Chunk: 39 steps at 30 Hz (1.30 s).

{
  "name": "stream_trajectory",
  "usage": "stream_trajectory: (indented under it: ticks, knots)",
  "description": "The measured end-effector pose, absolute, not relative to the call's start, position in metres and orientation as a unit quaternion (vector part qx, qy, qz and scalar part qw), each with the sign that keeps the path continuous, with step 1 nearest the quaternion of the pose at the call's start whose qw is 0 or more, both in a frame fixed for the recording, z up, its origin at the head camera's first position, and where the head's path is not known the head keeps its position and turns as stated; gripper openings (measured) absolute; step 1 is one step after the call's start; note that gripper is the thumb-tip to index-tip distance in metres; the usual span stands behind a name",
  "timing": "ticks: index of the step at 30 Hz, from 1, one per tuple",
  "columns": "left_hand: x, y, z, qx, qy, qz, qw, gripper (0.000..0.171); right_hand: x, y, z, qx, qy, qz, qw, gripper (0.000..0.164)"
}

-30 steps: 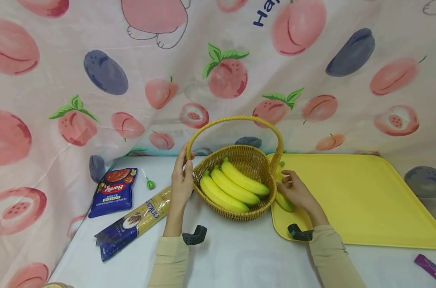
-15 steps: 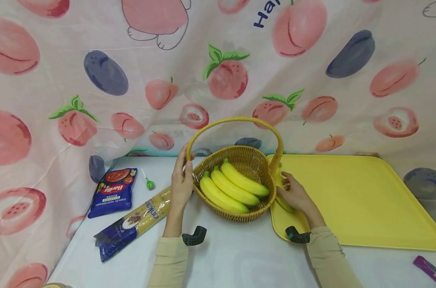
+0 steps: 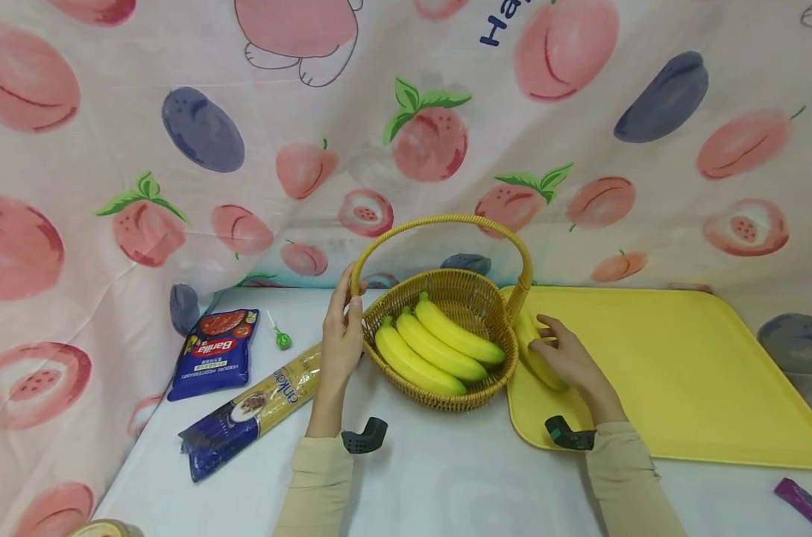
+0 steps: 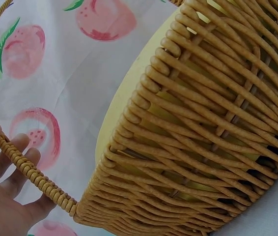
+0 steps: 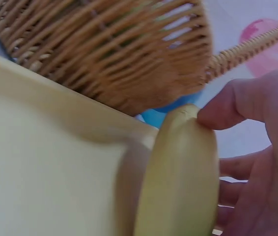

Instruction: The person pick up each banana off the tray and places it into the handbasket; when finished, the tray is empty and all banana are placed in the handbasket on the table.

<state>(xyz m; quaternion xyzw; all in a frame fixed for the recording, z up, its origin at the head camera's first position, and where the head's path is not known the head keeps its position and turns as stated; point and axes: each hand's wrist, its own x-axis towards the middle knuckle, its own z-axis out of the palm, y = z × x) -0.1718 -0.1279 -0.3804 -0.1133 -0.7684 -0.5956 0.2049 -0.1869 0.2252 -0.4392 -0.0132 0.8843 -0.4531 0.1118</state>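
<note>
A wicker basket [image 3: 439,403] with a tall arched handle [image 3: 439,221] stands in the middle of the head view. Three bananas [image 3: 439,347] lie side by side in it. My left hand [image 3: 341,335] holds the lower left part of the handle; in the left wrist view its fingers [image 4: 11,169] pass behind the handle. To the right of the basket, my right hand [image 3: 573,365] grips another banana [image 3: 543,365] over the tray's left end. In the right wrist view the thumb presses on this banana [image 5: 178,182], and the other fingers lie along its side.
A yellow tray [image 3: 674,373] extends to the right of the basket. Left of it lie a gold-and-blue pasta packet [image 3: 258,410], a blue Barilla pouch [image 3: 214,354] and a green lollipop [image 3: 282,340]. A purple wrapper [image 3: 804,500] sits at the right front.
My right hand has closed on the banana beside the basket and shifted it slightly right, away from the basket's side. My left hand stays at the handle.
</note>
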Motion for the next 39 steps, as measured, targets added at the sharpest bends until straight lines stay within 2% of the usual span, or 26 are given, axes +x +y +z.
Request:
stream_trajectory:
  ticks: [13, 21, 31, 39]
  knots:
    - [-0.17, -0.124, -0.37, -0.111, -0.773, -0.592, 0.198, 0.047, -0.178, 0.242, -0.422, -0.015, 0.882, -0.461, 0.097, 0.065]
    - [-0.186, -0.13, -0.399, -0.104, -0.77, -0.595, 0.207, 0.047, -0.168, 0.246, -0.41, -0.04, 0.869, -0.485, 0.093, 0.066]
    - [-0.187, -0.131, -0.399, -0.109, -0.766, -0.597, 0.213, 0.046, -0.16, 0.251, -0.398, -0.087, 0.856, -0.501, 0.095, 0.069]
    - [-0.184, -0.132, -0.401, -0.11, -0.767, -0.594, 0.215, 0.047, -0.153, 0.241, -0.393, -0.106, 0.865, -0.487, 0.061, 0.066]
